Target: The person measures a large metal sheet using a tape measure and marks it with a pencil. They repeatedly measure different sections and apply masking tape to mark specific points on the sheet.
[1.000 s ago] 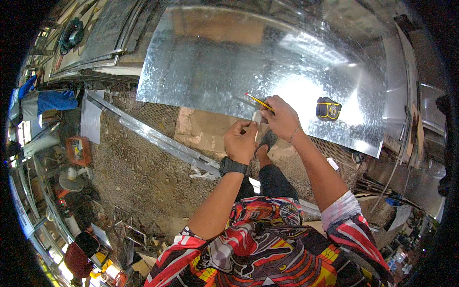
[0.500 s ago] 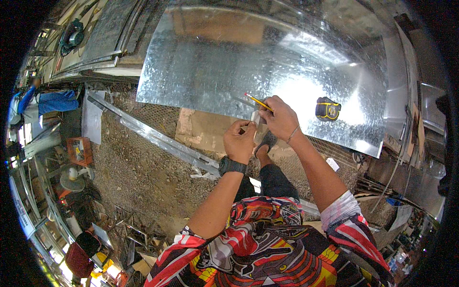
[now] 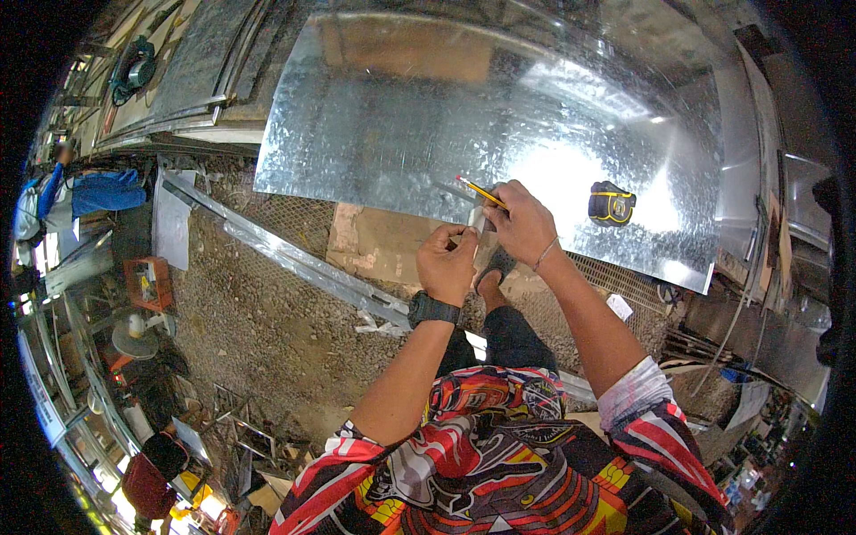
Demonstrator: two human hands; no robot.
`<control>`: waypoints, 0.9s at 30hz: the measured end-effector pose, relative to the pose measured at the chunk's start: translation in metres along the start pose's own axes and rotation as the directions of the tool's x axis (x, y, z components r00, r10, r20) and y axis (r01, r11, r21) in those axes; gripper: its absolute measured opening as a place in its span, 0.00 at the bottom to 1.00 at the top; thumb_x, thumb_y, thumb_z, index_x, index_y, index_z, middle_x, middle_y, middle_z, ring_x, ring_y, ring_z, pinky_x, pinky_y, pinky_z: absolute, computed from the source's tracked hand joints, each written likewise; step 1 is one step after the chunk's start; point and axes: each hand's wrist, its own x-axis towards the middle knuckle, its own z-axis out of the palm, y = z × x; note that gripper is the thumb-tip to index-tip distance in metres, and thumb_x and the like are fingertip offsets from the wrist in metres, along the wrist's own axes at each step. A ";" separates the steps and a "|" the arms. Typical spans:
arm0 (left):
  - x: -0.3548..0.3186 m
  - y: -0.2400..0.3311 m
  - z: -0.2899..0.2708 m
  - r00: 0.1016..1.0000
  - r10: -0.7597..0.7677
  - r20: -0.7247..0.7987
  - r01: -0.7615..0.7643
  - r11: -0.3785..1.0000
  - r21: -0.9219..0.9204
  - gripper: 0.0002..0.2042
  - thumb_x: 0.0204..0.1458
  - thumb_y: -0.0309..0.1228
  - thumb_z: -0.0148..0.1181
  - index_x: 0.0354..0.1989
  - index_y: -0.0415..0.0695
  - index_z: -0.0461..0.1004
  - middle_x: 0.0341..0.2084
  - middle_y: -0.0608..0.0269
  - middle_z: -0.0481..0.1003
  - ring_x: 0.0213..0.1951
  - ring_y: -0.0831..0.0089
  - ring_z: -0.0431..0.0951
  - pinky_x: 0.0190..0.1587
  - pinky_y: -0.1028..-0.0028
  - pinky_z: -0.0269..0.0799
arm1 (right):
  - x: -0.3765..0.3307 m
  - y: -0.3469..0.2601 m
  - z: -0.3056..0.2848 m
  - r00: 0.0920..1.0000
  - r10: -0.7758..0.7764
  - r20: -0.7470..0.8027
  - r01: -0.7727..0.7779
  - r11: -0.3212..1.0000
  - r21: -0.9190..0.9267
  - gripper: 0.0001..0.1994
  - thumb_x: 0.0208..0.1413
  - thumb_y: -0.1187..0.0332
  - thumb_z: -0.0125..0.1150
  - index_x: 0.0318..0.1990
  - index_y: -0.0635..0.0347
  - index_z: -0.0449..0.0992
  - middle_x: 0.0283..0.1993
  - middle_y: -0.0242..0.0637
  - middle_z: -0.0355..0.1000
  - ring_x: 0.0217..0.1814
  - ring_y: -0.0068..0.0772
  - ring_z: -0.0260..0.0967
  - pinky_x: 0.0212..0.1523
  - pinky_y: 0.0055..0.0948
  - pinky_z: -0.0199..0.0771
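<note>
My right hand (image 3: 520, 220) is closed around a yellow pencil (image 3: 484, 192), whose pink eraser end points up and left. It rests at the near edge of a shiny galvanized metal sheet (image 3: 383, 116). Just left of it and lower, my left hand (image 3: 448, 261) pinches a small pale flat strip (image 3: 478, 217) at that edge. My right fingers meet the strip's other side, and its full shape is hidden between the hands. To the right, a black and yellow tape measure (image 3: 612, 204) lies on the sheet.
A long metal channel (image 3: 285, 250) runs diagonally over the gravel floor (image 3: 259, 312) at left. Beneath the sheet is a brown board (image 3: 357, 245) beside metal mesh. Far left are an orange crate (image 3: 147, 283) and another person in blue (image 3: 45, 196). A power tool (image 3: 134, 69) lies upper left.
Both hands stay almost where they were at the sheet's edge. The pencil has tilted very slightly, its eraser end a little lower. The tape measure has not moved.
</note>
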 end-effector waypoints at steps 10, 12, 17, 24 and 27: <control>0.005 -0.013 0.003 0.993 0.110 -0.036 -0.108 0.993 0.040 0.09 0.55 0.34 0.69 0.36 0.40 0.85 0.17 0.61 0.77 0.18 0.75 0.76 0.23 0.70 0.69 | 0.000 -0.001 0.001 1.000 -0.019 -0.016 0.019 1.000 0.023 0.08 0.60 0.68 0.65 0.42 0.61 0.77 0.42 0.43 0.73 0.42 0.52 0.76 0.43 0.44 0.75; 0.004 -0.016 0.004 0.991 0.125 -0.051 -0.122 0.991 0.054 0.10 0.55 0.34 0.69 0.36 0.40 0.85 0.17 0.61 0.78 0.19 0.75 0.76 0.24 0.69 0.69 | -0.001 -0.001 0.001 1.000 -0.016 -0.018 0.016 1.000 0.026 0.08 0.60 0.68 0.66 0.42 0.62 0.77 0.42 0.44 0.73 0.42 0.52 0.76 0.43 0.44 0.75; 0.005 -0.019 0.005 0.985 0.160 -0.064 -0.153 0.984 0.093 0.10 0.55 0.36 0.69 0.37 0.40 0.85 0.18 0.60 0.78 0.20 0.74 0.76 0.26 0.69 0.70 | 0.002 0.001 0.004 0.997 -0.009 -0.071 0.011 0.999 0.034 0.10 0.57 0.69 0.69 0.40 0.65 0.75 0.41 0.48 0.73 0.41 0.54 0.75 0.44 0.44 0.75; 0.005 -0.020 0.005 0.973 0.216 -0.077 -0.206 0.971 0.120 0.11 0.54 0.36 0.69 0.38 0.41 0.85 0.19 0.59 0.79 0.21 0.73 0.77 0.27 0.68 0.71 | 0.010 0.009 0.005 0.998 0.043 -0.051 -0.042 0.999 0.028 0.13 0.56 0.68 0.71 0.42 0.67 0.74 0.39 0.50 0.74 0.41 0.53 0.76 0.44 0.43 0.75; 0.007 -0.030 0.008 0.981 0.177 -0.074 -0.172 0.982 0.079 0.11 0.54 0.36 0.69 0.38 0.41 0.85 0.20 0.60 0.79 0.22 0.73 0.77 0.28 0.68 0.71 | 0.015 0.009 0.004 0.996 0.077 -0.032 -0.075 0.994 0.081 0.15 0.56 0.66 0.72 0.43 0.66 0.75 0.39 0.49 0.74 0.40 0.49 0.76 0.44 0.43 0.75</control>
